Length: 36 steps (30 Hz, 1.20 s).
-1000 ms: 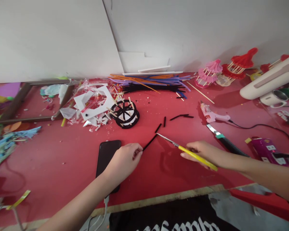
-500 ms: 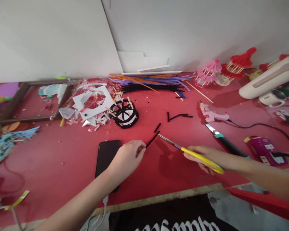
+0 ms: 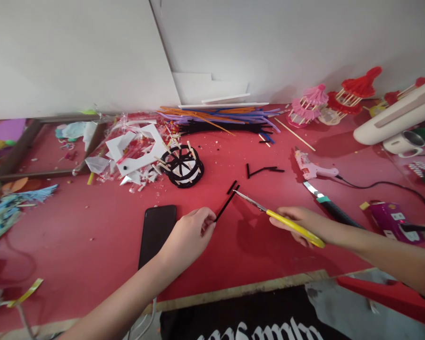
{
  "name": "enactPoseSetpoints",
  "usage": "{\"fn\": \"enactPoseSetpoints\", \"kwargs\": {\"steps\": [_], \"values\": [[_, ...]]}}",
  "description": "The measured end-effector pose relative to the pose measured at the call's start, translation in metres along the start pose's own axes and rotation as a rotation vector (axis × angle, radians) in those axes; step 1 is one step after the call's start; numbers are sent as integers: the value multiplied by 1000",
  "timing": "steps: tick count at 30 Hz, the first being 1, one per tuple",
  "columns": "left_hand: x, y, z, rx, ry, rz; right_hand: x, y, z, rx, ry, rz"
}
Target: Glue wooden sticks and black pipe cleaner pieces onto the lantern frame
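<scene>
My left hand (image 3: 197, 229) pinches the near end of a black pipe cleaner (image 3: 225, 206), which slants up and away to the right. In my right hand (image 3: 297, 224) are scissors with yellow handles (image 3: 293, 227). Their blade tips meet the pipe cleaner close to its far end. A short cut piece of black pipe cleaner (image 3: 232, 187) lies just beyond the tips. More black pieces (image 3: 265, 170) lie further right. Behind my left hand stands a round black frame with wooden sticks and a white spoked base (image 3: 184, 167).
A black phone (image 3: 157, 231) lies beside my left forearm. To the right are a pink glue gun (image 3: 313, 166), a utility knife (image 3: 335, 208) and a purple power strip (image 3: 393, 219). Pipe cleaners (image 3: 219, 120) are piled at the back, with plastic and foam scraps (image 3: 134, 153) at left.
The held pipe cleaner has shifted slightly away from me and to the right. The scissor tips have moved with it, up to near its far end.
</scene>
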<state>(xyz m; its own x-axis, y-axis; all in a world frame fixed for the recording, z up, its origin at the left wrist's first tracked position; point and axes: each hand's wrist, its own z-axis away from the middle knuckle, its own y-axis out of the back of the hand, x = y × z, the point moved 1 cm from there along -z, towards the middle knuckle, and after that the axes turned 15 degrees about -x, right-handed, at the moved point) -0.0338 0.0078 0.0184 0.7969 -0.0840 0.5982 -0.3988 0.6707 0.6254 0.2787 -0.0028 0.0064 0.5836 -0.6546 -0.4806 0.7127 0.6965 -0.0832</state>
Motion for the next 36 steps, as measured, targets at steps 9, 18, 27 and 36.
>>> {"fn": "enactPoseSetpoints", "kwargs": {"steps": [9,18,27,36], "values": [[-1,-1,0,7,40,12,-9,2,7,7,67,84],[1,0,-2,5,40,-9,-9,-1,8,-69,-29,186],[9,2,-2,14,-11,-29,-11,-4,10,-79,31,218],[5,1,1,4,-48,-68,-4,3,10,-108,39,129]]}}
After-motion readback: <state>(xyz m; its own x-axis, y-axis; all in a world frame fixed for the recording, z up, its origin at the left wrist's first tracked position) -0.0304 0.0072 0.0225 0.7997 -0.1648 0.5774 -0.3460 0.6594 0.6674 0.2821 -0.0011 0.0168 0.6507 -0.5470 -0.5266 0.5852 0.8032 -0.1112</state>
